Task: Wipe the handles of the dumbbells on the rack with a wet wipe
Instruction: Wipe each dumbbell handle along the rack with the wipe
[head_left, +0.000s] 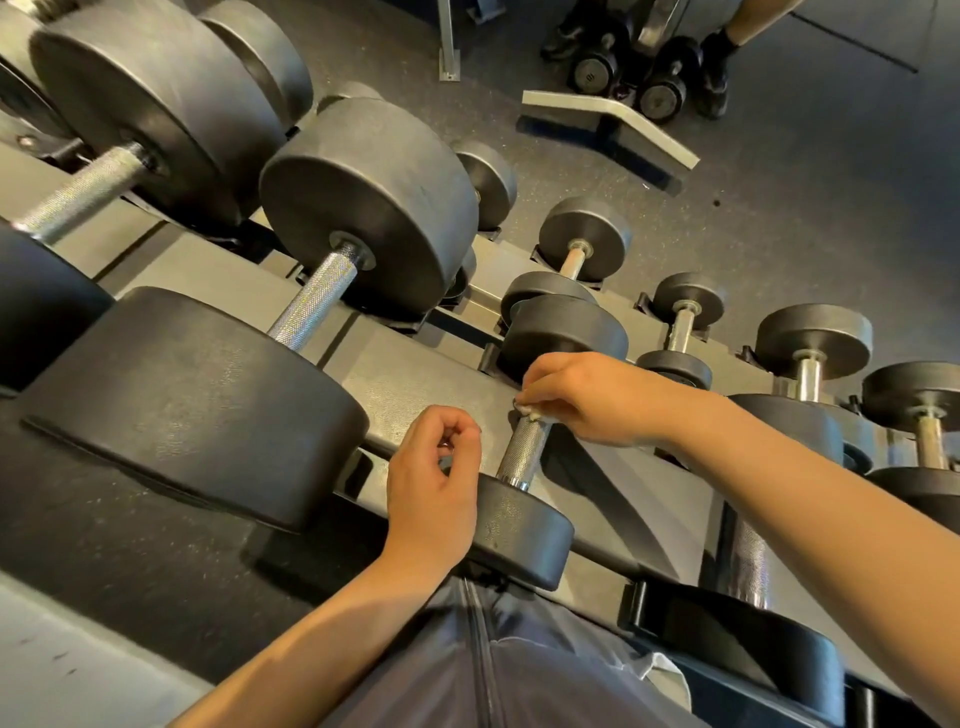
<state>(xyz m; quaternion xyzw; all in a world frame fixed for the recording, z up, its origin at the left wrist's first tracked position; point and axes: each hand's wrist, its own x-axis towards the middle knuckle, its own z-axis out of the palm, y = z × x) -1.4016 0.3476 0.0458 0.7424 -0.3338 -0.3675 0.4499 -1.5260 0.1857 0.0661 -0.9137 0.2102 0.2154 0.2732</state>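
Observation:
A small dumbbell lies on the rack's top tier, its knurled chrome handle between a near black head and a far head. My right hand grips the far end of that handle with a crumpled white wet wipe showing under its fingers. My left hand hovers just left of the handle, fingers loosely curled and holding nothing, its heel over the near head.
Larger dumbbells fill the grey rack to the left, smaller ones to the right and on a lower tier. On the floor beyond stand two dumbbells, a bench foot and another person's shoes.

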